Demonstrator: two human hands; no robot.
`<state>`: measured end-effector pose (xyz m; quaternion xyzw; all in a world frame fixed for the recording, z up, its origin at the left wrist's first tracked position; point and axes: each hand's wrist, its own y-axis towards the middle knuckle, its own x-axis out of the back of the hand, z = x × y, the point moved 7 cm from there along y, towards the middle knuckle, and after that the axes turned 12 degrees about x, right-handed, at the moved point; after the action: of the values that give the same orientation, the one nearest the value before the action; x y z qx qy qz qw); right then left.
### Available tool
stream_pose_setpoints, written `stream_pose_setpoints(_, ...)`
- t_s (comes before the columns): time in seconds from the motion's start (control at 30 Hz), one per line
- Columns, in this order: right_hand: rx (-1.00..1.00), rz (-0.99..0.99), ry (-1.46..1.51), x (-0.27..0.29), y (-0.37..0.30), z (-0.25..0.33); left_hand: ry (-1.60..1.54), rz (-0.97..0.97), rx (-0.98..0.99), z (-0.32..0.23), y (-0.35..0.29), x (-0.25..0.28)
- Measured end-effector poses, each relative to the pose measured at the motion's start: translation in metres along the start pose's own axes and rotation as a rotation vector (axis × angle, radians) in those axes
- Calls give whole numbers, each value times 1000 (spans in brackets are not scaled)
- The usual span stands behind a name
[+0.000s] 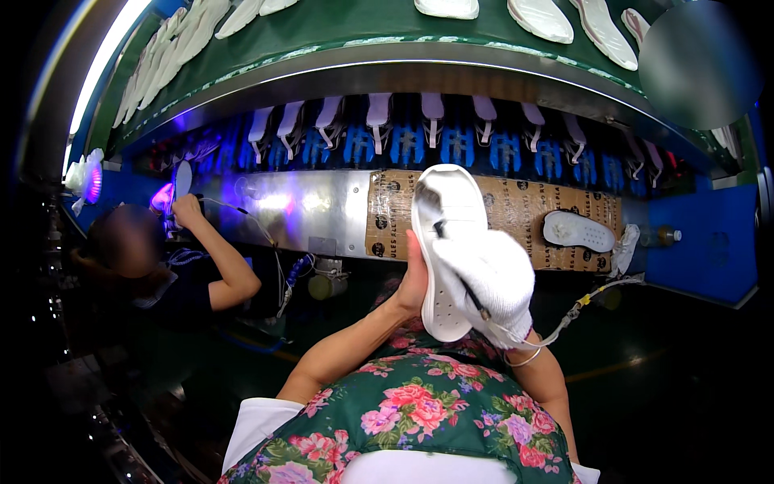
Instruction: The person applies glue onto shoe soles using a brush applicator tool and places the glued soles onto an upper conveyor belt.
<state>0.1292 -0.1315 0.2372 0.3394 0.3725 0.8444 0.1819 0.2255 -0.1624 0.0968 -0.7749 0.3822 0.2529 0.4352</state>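
Note:
In front of me a white shoe sole (463,192) is tilted up lengthwise, its inner side facing me, with a grey patch near the top and small holes at the lower end. My bare left hand (414,278) grips its left edge. A white knit glove covers my right hand (501,278), closed round a thin black brush-like tool (476,300). The dark tip of that tool touches or hovers just above the sole; I cannot tell which. From its rear end a clear tube (556,329) with a yellow fitting runs off to the right.
Another sole (579,231) lies on the cardboard-covered bench (387,214), beside crumpled white material (626,250) and a bottle (666,235). Behind, pale soles hang on a rack of blue holders (457,148). More soles rest on a green belt (355,24). A co-worker (230,262) at left holds a sole.

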Motion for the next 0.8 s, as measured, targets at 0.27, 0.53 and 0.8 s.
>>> stream_pose_setpoints(0.27,-153,-117,70,8,-8,-22,-158,355,-83,-17,3,-12)
stream_pose_setpoints(0.53,-234,-57,257,2,-11,-32,24,69,-132,-45,9,12)
stream_pose_setpoints(0.8,-119,59,389,-10,-5,-12,-177,310,-133,-55,15,20)
